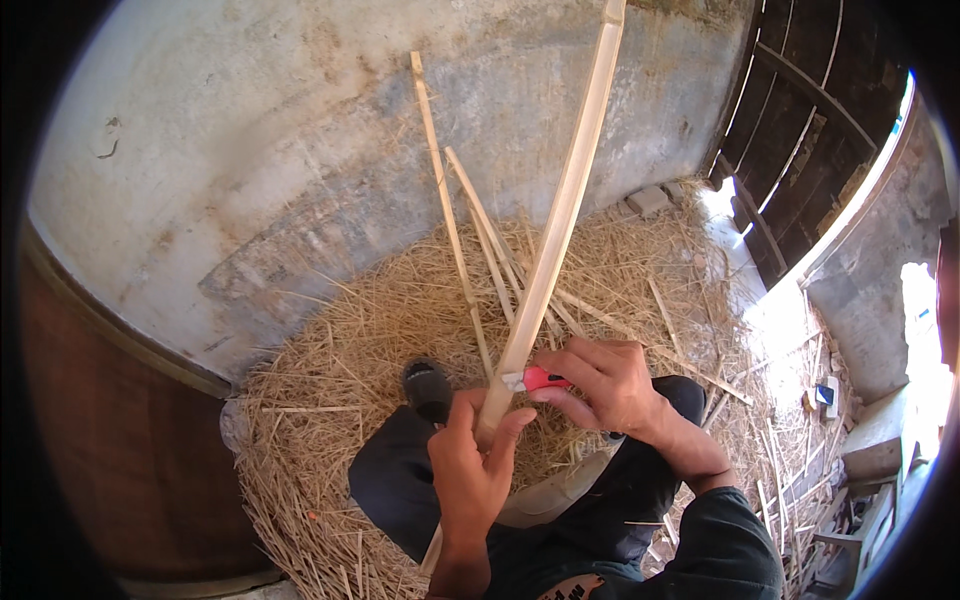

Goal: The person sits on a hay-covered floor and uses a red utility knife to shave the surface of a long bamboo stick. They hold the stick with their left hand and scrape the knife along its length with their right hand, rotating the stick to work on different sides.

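Observation:
A long pale bamboo strip [567, 200] slants up from between my knees, its upper end rising past the top of the view. My left hand [472, 470] is closed around its lower part, the thumb lying along the near side. In my right hand [612, 388] is a red utility knife [545, 379], gripped between thumb and fingers. The knife's front end touches the strip's right edge just above my left hand. How far the blade bites into the bamboo is too small to tell.
Shavings and straw-like slivers [370, 310] cover the floor around my legs. Several thin bamboo strips [447, 200] lean near the stained wall [300, 120]. A dark plank door [800, 130] stands at the right, with stone blocks [650, 200] by the wall. A brown panel [110, 420] is at the left.

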A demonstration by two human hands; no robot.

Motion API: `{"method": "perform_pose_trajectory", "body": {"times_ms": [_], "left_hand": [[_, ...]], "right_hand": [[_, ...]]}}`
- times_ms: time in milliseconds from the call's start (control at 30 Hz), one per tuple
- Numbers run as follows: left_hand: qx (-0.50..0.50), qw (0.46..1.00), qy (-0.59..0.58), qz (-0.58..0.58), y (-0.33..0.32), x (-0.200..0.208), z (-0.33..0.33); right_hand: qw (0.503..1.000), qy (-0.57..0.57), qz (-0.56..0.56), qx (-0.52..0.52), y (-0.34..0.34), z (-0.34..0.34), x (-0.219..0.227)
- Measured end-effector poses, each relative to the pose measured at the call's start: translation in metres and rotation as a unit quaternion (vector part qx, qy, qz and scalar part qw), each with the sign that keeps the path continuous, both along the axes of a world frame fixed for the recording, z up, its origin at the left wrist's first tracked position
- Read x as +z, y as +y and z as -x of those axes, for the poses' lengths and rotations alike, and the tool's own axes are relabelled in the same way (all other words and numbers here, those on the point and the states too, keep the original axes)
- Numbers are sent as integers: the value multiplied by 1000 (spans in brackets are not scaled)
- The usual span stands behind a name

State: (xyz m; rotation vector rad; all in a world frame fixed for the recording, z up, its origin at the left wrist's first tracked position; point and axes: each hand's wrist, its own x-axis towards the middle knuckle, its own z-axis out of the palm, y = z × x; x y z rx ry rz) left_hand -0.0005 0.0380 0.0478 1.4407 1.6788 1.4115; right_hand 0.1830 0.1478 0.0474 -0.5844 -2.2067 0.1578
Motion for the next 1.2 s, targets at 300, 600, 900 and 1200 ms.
{"method": "perform_pose_trajectory", "body": {"times_ms": [300, 600, 900, 1200], "left_hand": [[13, 1000, -18, 1, 0, -1, -10], [9, 999, -17, 32, -7, -3, -14], [9, 999, 26, 40, -18, -9, -12], [-32, 993, 42, 106, -65, -29, -2]], "right_hand": [[999, -5, -8, -42, -10, -3, 2], [997, -2, -12, -78, -6, -12, -3], [995, 17, -16, -98, -3, -19, -3], [934, 139, 54, -326, 77, -87, 17]]}}
